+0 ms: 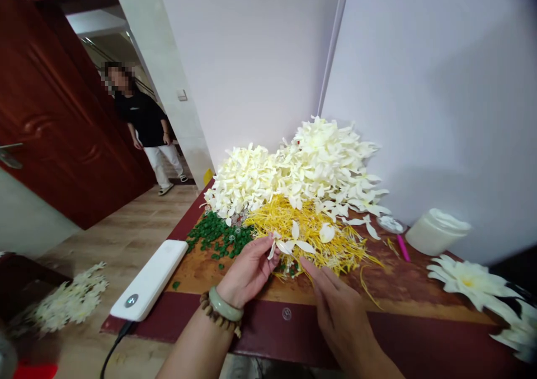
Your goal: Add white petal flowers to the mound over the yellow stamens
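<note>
**A:** What's the left hand (247,273) doing?

**B:** Pinching a small spray of white petals (289,244) in its fingertips, right at the near edge of the yellow strands (310,242). The spray sits over the front of the desk's pile, not resting on the desk itself.

**A:** Which way does it point?

**B:** Its longest petal runs almost level, tip toward the right and dipping slightly. A shorter petal stands upward, and a narrow one droops down-left beside the fingers.

**A:** And the right hand (342,317)?

**B:** Open, fingers spread and slanting up-left toward the spray, just beside it above the strands. It grips nothing that I can see.

**A:** What's around them?

**B:** On the desk (197,281), a heap of white petals (323,161) rises behind the strands, with green beads (213,233) to the left, a white power bank (149,278) near the edge and a white jar (436,232) at right. A person (142,122) stands in the doorway, arms down.
</note>
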A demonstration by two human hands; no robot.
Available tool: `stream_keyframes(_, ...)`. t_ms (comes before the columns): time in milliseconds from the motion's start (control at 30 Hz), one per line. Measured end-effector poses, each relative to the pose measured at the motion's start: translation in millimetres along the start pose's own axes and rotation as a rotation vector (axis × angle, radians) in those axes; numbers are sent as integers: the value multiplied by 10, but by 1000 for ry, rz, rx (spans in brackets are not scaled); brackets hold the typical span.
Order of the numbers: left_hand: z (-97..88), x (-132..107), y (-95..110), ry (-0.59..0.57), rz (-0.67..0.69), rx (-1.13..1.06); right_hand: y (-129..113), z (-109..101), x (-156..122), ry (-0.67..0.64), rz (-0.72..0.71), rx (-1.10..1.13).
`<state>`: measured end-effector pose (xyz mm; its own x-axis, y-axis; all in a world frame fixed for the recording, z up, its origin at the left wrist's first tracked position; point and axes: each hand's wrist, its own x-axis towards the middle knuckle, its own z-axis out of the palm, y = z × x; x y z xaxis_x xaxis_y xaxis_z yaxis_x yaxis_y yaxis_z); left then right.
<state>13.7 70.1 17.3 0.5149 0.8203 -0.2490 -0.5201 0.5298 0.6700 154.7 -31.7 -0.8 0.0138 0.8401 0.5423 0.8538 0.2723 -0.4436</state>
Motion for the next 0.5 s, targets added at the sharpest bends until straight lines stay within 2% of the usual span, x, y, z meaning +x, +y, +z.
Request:
stream_keyframes(333, 33, 6, -71, -19, -20, 13, 6, 7, 46, -68, 72, -61)
stream_keyframes(500, 63, -7, -131, -11, -9, 42, -19, 65, 62, -38, 76, 16)
